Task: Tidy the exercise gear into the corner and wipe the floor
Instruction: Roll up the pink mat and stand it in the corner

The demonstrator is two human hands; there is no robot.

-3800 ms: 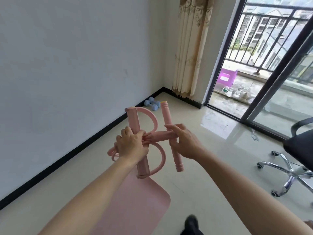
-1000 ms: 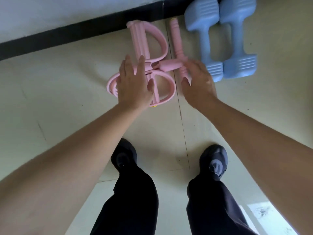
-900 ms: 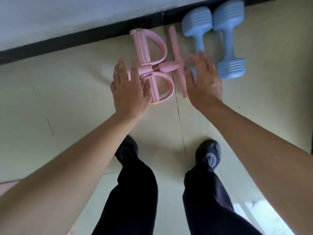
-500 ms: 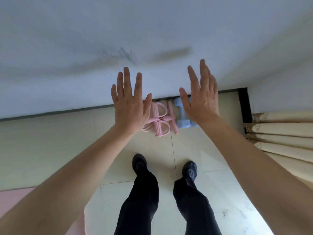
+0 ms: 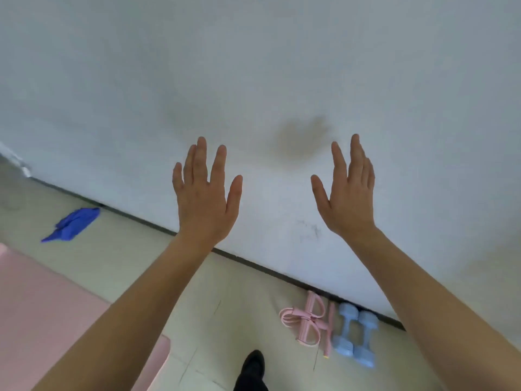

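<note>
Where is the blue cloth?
The blue cloth lies on the floor at the head view's far left, by the black baseboard, just beyond the pink mat.

Mat (image 5: pixel 42 320): cut off at left and bottom edges.
Shoe (image 5: pixel 253 365): leg above it cut off at bottom edge.
Blue item (image 5: pixel 72 224): blurred, possibly a cloth.

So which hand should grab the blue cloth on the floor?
Probably the left hand: the blue cloth lies far to its side by the wall, while the right hand is toward the dumbbells. Both are empty.
</note>
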